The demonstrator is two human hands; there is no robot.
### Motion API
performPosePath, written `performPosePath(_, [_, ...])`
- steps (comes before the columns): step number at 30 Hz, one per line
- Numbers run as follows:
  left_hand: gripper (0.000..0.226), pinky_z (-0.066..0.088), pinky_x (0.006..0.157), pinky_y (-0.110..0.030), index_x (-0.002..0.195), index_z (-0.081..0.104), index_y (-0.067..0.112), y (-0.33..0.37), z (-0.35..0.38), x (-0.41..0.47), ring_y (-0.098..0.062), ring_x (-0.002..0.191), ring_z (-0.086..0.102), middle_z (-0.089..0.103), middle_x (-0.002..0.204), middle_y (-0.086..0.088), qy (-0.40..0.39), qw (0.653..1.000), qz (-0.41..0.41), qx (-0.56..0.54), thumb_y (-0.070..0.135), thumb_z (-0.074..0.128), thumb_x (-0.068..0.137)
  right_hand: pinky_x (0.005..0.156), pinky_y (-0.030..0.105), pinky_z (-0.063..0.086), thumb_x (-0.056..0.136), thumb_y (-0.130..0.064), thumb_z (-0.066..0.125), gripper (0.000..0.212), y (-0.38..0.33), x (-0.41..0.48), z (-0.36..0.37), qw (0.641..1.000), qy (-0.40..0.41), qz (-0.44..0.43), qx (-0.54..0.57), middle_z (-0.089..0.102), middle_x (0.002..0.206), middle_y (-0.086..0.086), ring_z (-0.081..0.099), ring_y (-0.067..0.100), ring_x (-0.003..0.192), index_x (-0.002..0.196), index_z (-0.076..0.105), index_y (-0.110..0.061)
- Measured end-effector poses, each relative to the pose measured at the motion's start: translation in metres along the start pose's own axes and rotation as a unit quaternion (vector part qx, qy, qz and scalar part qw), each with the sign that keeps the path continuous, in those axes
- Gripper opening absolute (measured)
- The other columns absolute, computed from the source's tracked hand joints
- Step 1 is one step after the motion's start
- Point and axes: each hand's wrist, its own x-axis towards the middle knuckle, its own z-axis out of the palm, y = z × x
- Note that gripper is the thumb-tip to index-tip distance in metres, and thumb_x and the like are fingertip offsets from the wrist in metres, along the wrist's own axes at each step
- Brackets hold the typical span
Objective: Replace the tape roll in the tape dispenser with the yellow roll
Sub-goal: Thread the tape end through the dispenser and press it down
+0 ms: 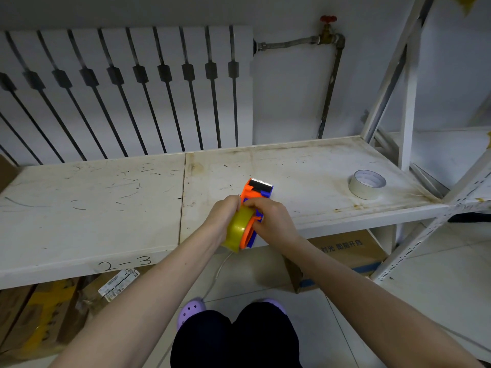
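An orange and blue tape dispenser [257,191] is held over the front edge of the white shelf [106,203], its toothed blade pointing away from me. The yellow roll [238,228] lies against the dispenser's left side, by its orange round frame. My left hand [222,217] grips the yellow roll from the left. My right hand [271,221] holds the dispenser body from the right, fingers curled over its top. A white tape roll [367,184] lies flat on the shelf at the far right, apart from both hands.
A radiator [127,88] stands behind the shelf, with a pipe and red valve [328,19] to its right. Slanted shelf posts [409,102] rise at the right. Cardboard boxes [342,251] sit below the shelf on the tiled floor.
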Motion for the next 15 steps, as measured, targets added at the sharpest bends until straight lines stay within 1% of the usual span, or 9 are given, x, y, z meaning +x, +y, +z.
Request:
performPosePath(3, [0.013, 0.048, 0.072, -0.033, 0.068, 0.044, 0.009, 0.003, -0.002, -0.006, -0.031, 0.070, 0.051, 0.051, 0.076, -0.014, 0.014, 1.000, -0.012, 0.025, 0.001, 0.037, 0.075, 0.083, 0.037, 0.052, 0.078, -0.005, 0.061, 0.041, -0.001, 0.004, 0.000, 1.000, -0.011, 0.004, -0.029, 0.066, 0.117, 0.010, 0.062, 0.029, 0.102, 0.117, 0.061, -0.016])
performPosePath(4, [0.012, 0.047, 0.077, -0.035, 0.068, 0.042, 0.009, 0.002, -0.005, -0.004, -0.031, 0.075, 0.051, 0.049, 0.078, -0.014, 0.022, 0.999, -0.014, 0.030, 0.000, 0.038, 0.076, 0.082, 0.036, 0.052, 0.079, -0.005, 0.060, 0.039, -0.001, 0.005, -0.001, 0.999, -0.016, -0.001, -0.035, 0.067, 0.115, 0.010, 0.062, 0.029, 0.101, 0.117, 0.062, -0.016])
performPosePath(5, [0.010, 0.046, 0.079, -0.036, 0.070, 0.043, 0.008, 0.002, -0.006, -0.005, -0.031, 0.077, 0.050, 0.048, 0.079, -0.014, 0.022, 0.999, -0.016, 0.032, 0.002, 0.039, 0.076, 0.082, 0.036, 0.051, 0.080, -0.005, 0.060, 0.038, -0.002, 0.006, -0.001, 0.999, -0.019, -0.005, -0.039, 0.067, 0.115, 0.011, 0.062, 0.029, 0.102, 0.116, 0.061, -0.015])
performPosePath(6, [0.006, 0.047, 0.078, -0.036, 0.074, 0.047, 0.007, 0.002, -0.005, -0.006, -0.032, 0.076, 0.052, 0.050, 0.080, -0.015, 0.014, 0.999, -0.017, 0.031, 0.006, 0.042, 0.074, 0.082, 0.036, 0.051, 0.081, -0.005, 0.060, 0.037, -0.002, 0.006, 0.000, 0.999, -0.021, -0.007, -0.039, 0.066, 0.115, 0.012, 0.061, 0.030, 0.103, 0.116, 0.061, -0.015])
performPosePath(8, [0.027, 0.052, 0.081, -0.041, 0.089, 0.057, 0.008, -0.001, -0.005, -0.003, -0.033, 0.079, 0.059, 0.059, 0.087, -0.015, -0.006, 1.000, -0.006, 0.020, 0.016, 0.048, 0.065, 0.084, 0.039, 0.053, 0.081, -0.004, 0.061, 0.036, -0.002, 0.006, 0.002, 0.999, -0.017, -0.011, -0.026, 0.066, 0.115, 0.013, 0.061, 0.031, 0.104, 0.115, 0.062, -0.014])
performPosePath(9, [0.033, 0.053, 0.081, -0.041, 0.095, 0.059, 0.009, -0.003, -0.005, -0.002, -0.033, 0.080, 0.061, 0.061, 0.090, -0.015, -0.016, 1.000, 0.000, 0.009, 0.019, 0.050, 0.064, 0.085, 0.040, 0.054, 0.081, -0.003, 0.061, 0.035, -0.002, 0.004, 0.004, 1.000, -0.016, -0.014, -0.018, 0.067, 0.114, 0.014, 0.062, 0.032, 0.103, 0.114, 0.063, -0.013])
performPosePath(10, [0.034, 0.053, 0.077, -0.039, 0.097, 0.060, 0.009, -0.005, -0.005, 0.001, -0.033, 0.080, 0.061, 0.062, 0.090, -0.015, -0.018, 1.000, 0.006, 0.006, 0.019, 0.050, 0.066, 0.085, 0.042, 0.054, 0.080, -0.002, 0.061, 0.035, -0.001, 0.003, 0.006, 1.000, -0.015, -0.016, -0.012, 0.067, 0.113, 0.014, 0.062, 0.032, 0.102, 0.113, 0.063, -0.013])
performPosePath(12, [0.037, 0.053, 0.074, -0.039, 0.097, 0.061, 0.008, -0.009, -0.004, 0.006, -0.034, 0.078, 0.061, 0.063, 0.091, -0.016, -0.018, 1.000, 0.008, -0.016, 0.019, 0.050, 0.064, 0.082, 0.044, 0.055, 0.078, 0.001, 0.061, 0.035, -0.001, 0.001, 0.006, 1.000, -0.011, -0.018, -0.001, 0.068, 0.110, 0.015, 0.064, 0.032, 0.099, 0.111, 0.064, -0.012])
performPosePath(15, [0.045, 0.051, 0.075, -0.041, 0.091, 0.061, 0.008, -0.013, -0.003, 0.015, -0.035, 0.075, 0.059, 0.061, 0.091, -0.019, -0.012, 0.999, 0.003, -0.035, 0.018, 0.046, 0.049, 0.077, 0.045, 0.055, 0.074, 0.003, 0.061, 0.037, -0.001, 0.001, 0.003, 1.000, -0.007, -0.019, 0.001, 0.069, 0.107, 0.014, 0.064, 0.032, 0.094, 0.108, 0.064, -0.011])
